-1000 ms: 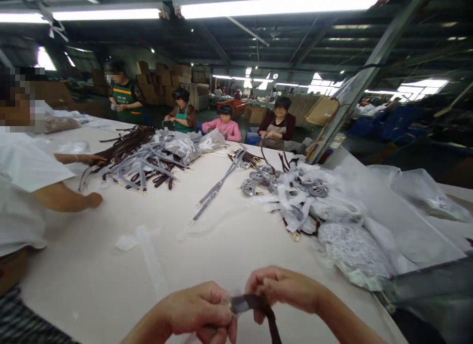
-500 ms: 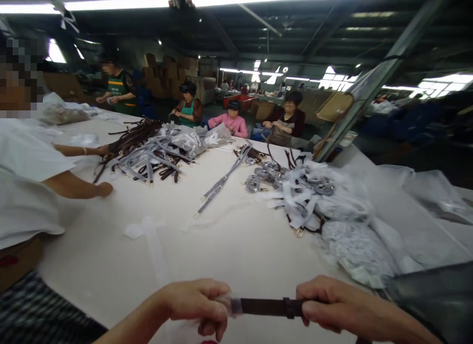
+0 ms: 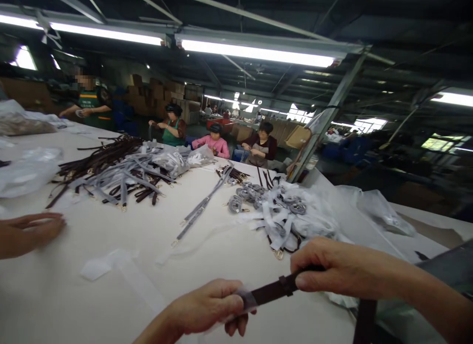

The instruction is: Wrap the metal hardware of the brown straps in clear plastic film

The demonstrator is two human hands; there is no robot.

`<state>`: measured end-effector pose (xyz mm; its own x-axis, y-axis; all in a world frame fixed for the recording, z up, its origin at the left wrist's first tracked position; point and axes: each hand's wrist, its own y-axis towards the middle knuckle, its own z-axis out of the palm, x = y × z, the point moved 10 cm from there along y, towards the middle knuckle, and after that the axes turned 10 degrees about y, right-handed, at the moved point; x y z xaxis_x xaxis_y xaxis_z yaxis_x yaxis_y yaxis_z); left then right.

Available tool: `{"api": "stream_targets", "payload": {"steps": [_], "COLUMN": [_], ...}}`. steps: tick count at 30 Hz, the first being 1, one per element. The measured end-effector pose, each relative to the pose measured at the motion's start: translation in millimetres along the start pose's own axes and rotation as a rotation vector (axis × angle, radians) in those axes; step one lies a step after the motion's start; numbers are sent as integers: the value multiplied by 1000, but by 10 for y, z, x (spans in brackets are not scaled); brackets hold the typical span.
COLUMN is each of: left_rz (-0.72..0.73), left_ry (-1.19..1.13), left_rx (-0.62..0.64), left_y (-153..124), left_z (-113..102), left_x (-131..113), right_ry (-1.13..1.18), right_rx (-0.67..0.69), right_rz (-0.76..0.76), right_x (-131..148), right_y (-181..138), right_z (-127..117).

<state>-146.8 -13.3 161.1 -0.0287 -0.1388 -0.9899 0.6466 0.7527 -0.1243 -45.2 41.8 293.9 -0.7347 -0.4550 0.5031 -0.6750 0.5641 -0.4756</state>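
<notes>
A dark brown strap (image 3: 271, 292) with a small keeper loop stretches between my two hands, tilted up to the right. My left hand (image 3: 212, 304) is closed around its lower end, where a clear plastic sleeve (image 3: 248, 298) wraps it. Higher up, my right hand (image 3: 328, 267) pinches the strap just past the keeper loop. A dark length of strap (image 3: 365, 319) hangs below my right wrist. On the table beyond lie two grey-wrapped straps (image 3: 199, 211) with gold clasps.
A heap of brown and grey-wrapped straps (image 3: 121, 171) covers the far left. Coiled straps and plastic wrapping (image 3: 284, 211) pile up at right, near a metal post (image 3: 325, 122). A co-worker's hand (image 3: 33, 230) rests at the left edge. Other people sit across the white table (image 3: 111, 235).
My right hand has risen, so the strap now tilts instead of lying level. My view has swung right and upward. The co-worker at left is mostly out of view.
</notes>
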Motion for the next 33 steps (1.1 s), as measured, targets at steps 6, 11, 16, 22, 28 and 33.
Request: {"api": "stream_targets", "payload": {"steps": [6, 11, 16, 22, 28, 33], "left_rz": [63, 108, 142, 162, 147, 172], "left_ry": [-3, 66, 57, 213, 287, 278], "left_rx": [4, 4, -73, -88, -154, -184], "left_y": [104, 167, 227, 251, 386, 499], "left_z": [-27, -40, -96, -39, -39, 18], "left_x": [-223, -316, -384, -560, -821, -958], "right_ry": [-54, 21, 11, -33, -177, -247], "right_rx": [19, 63, 36, 10, -20, -52], "right_rz": [93, 99, 76, 90, 89, 87], "right_x": [57, 37, -5, 22, 237, 237], "right_y": [10, 16, 37, -22, -45, -32], "right_z": [-268, -315, -346, -496, -627, -676]}}
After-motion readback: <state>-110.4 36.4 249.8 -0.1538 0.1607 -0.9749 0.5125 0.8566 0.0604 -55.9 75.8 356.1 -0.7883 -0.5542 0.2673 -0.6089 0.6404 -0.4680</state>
